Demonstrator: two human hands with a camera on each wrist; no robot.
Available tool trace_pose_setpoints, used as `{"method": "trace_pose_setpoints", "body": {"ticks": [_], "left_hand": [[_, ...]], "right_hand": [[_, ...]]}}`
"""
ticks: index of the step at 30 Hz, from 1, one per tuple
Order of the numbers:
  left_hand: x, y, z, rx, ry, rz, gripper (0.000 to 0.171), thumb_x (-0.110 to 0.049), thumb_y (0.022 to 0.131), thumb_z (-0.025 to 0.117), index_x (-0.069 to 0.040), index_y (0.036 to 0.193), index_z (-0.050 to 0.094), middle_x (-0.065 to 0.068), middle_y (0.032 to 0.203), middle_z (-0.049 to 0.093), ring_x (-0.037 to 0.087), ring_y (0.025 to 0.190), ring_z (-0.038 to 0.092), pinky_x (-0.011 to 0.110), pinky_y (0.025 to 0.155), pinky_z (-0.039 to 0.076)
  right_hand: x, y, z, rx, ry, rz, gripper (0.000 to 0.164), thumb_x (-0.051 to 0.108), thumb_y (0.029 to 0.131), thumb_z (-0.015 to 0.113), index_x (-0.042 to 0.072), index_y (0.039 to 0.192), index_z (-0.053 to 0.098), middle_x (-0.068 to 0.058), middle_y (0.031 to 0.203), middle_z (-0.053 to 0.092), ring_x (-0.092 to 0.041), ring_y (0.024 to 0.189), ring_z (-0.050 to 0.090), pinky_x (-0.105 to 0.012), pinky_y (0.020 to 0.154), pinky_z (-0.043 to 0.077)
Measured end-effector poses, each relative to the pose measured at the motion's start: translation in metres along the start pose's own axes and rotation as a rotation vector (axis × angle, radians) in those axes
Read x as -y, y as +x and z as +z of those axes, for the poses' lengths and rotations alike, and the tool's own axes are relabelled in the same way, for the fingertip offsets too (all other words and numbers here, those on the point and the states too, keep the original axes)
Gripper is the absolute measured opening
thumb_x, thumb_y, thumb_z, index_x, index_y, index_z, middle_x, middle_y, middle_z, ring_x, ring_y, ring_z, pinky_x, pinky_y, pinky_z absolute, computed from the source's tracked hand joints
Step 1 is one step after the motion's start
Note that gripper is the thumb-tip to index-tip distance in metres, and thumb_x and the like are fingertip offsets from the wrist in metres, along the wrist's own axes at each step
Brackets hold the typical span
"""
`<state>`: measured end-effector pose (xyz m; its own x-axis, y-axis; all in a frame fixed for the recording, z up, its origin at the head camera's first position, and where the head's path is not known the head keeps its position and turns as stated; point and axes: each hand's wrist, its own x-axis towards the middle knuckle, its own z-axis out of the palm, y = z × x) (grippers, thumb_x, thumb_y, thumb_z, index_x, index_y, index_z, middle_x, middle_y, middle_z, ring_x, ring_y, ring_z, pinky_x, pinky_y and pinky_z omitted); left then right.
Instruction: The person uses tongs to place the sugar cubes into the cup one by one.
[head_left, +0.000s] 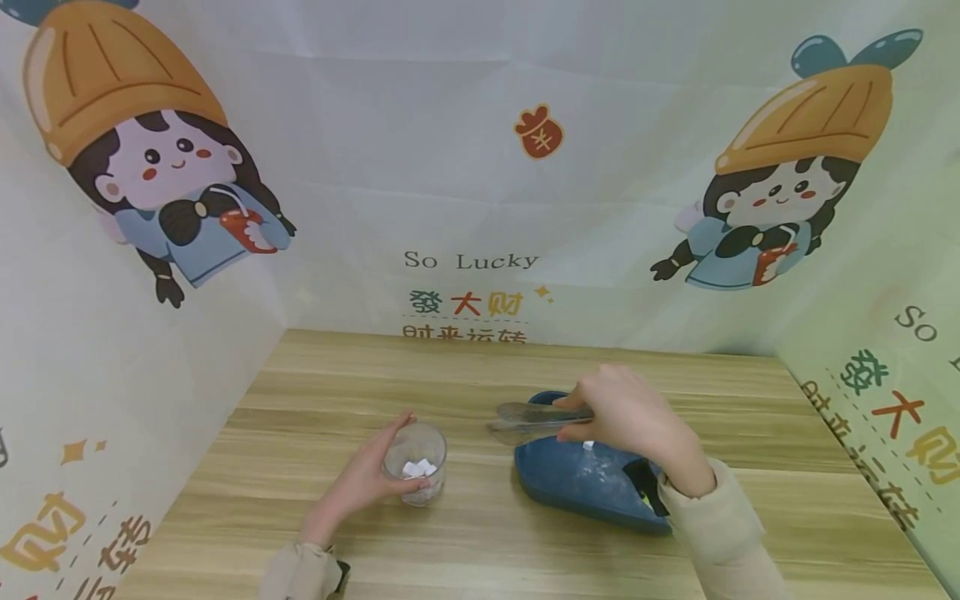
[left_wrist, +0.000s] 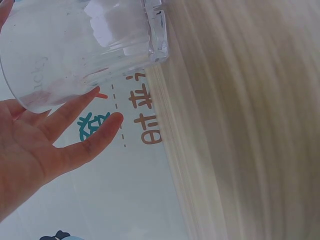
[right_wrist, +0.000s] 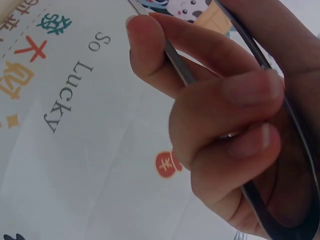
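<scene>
My left hand (head_left: 367,471) holds a clear glass (head_left: 435,442) that stands on the table, thumb on the near side and fingers on the far side. Several small white cubes (head_left: 418,468) lie inside the glass. In the left wrist view some fingers spread out beside the glass wall (left_wrist: 60,55). Metal tongs (head_left: 525,423) are gripped in my right hand (head_left: 626,417), their ends pointing left, slightly apart, with nothing seen between them. Curled fingers wrap the tongs' arms (right_wrist: 180,62) in the right wrist view. Below this hand lies a blue, boat-shaped container (head_left: 577,492), partly hidden by it.
A small white piece (head_left: 588,446) shows at the blue container. Dark material (head_left: 643,483) lies at its right end, near the sleeve. The wood-grain table (head_left: 480,550) is bordered by printed cloth walls (head_left: 420,167) at the back and both sides.
</scene>
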<state>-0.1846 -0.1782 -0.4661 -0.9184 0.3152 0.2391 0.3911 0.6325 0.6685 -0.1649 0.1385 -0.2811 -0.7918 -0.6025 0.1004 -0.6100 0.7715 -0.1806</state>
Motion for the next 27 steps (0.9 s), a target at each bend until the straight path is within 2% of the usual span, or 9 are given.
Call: {"method": "trace_pose_setpoints", "body": {"ticks": [3,9,11,13,16,18,22,23,27], "left_hand": [[0.0,0.0,0.0,-0.002,0.003,0.0,0.096,-0.034,0.061,0.079,-0.005,0.138,0.029,0.015,0.135,0.044,0.037,0.121,0.043,0.055,0.099,0.035],[0.001,-0.001,0.001,-0.003,-0.005,-0.002,0.095,-0.034,0.062,0.079,-0.005,0.138,0.029,0.015,0.135,0.044,0.037,0.121,0.042,0.055,0.099,0.035],[0.001,-0.001,0.001,-0.001,-0.01,-0.003,0.095,-0.034,0.063,0.079,-0.006,0.138,0.029,0.015,0.135,0.044,0.037,0.121,0.042,0.055,0.099,0.035],[0.001,-0.001,0.001,0.0,-0.007,-0.009,0.094,-0.034,0.063,0.079,-0.006,0.138,0.029,0.015,0.135,0.043,0.037,0.121,0.042,0.055,0.099,0.035],[0.001,-0.001,0.001,0.004,-0.001,-0.014,0.095,-0.035,0.063,0.079,-0.007,0.138,0.028,0.015,0.136,0.043,0.037,0.121,0.042,0.056,0.099,0.035],[0.002,-0.001,0.001,0.004,-0.001,-0.014,0.095,-0.035,0.063,0.079,-0.007,0.139,0.028,0.015,0.135,0.043,0.038,0.121,0.042,0.056,0.099,0.035],[0.001,-0.001,0.001,0.006,-0.013,-0.014,0.096,-0.034,0.063,0.079,-0.007,0.139,0.027,0.014,0.136,0.043,0.038,0.122,0.041,0.056,0.1,0.034],[0.001,-0.001,0.001,0.006,-0.014,-0.014,0.096,-0.034,0.063,0.079,-0.007,0.139,0.027,0.014,0.136,0.043,0.038,0.122,0.041,0.056,0.1,0.034],[0.001,-0.001,0.001,0.002,-0.014,-0.009,0.096,-0.033,0.063,0.079,-0.007,0.139,0.027,0.014,0.136,0.043,0.037,0.123,0.04,0.056,0.1,0.034]], "right_hand": [[-0.005,-0.009,-0.002,-0.027,0.004,-0.001,0.032,0.031,0.07,0.073,0.013,0.096,0.071,0.005,0.067,0.068,0.007,0.041,0.039,-0.012,0.041,0.029],[-0.015,-0.029,-0.007,-0.05,0.128,0.06,0.033,0.028,0.074,0.071,0.01,0.102,0.069,-0.006,0.089,0.071,0.002,0.038,0.024,-0.014,0.039,0.025],[-0.019,-0.036,-0.008,-0.072,0.157,0.083,0.035,0.029,0.074,0.07,0.01,0.103,0.068,-0.004,0.083,0.071,0.001,0.038,0.018,-0.015,0.038,0.023],[-0.023,-0.043,-0.009,-0.1,0.175,0.096,0.036,0.03,0.074,0.07,0.011,0.105,0.067,0.001,0.066,0.068,0.001,0.039,0.017,-0.015,0.039,0.023],[-0.03,-0.055,-0.009,-0.138,0.18,0.126,0.037,0.032,0.075,0.069,0.013,0.107,0.067,0.011,0.045,0.05,0.002,0.039,0.015,-0.014,0.039,0.023],[-0.034,-0.062,-0.007,-0.16,0.174,0.141,0.037,0.032,0.075,0.069,0.016,0.107,0.066,0.014,0.039,0.039,0.003,0.039,0.016,-0.014,0.039,0.023],[-0.042,-0.073,-0.006,-0.168,0.151,0.187,0.037,0.033,0.074,0.069,0.015,0.107,0.067,0.016,0.043,0.045,0.003,0.041,0.02,-0.014,0.04,0.024],[-0.045,-0.075,-0.005,-0.166,0.145,0.197,0.037,0.032,0.074,0.07,0.014,0.106,0.067,0.015,0.046,0.05,0.003,0.041,0.022,-0.015,0.04,0.025],[-0.054,-0.082,-0.004,-0.134,0.126,0.26,0.038,0.032,0.073,0.071,0.011,0.104,0.068,0.005,0.061,0.065,0.001,0.042,0.024,-0.016,0.041,0.026]]}}
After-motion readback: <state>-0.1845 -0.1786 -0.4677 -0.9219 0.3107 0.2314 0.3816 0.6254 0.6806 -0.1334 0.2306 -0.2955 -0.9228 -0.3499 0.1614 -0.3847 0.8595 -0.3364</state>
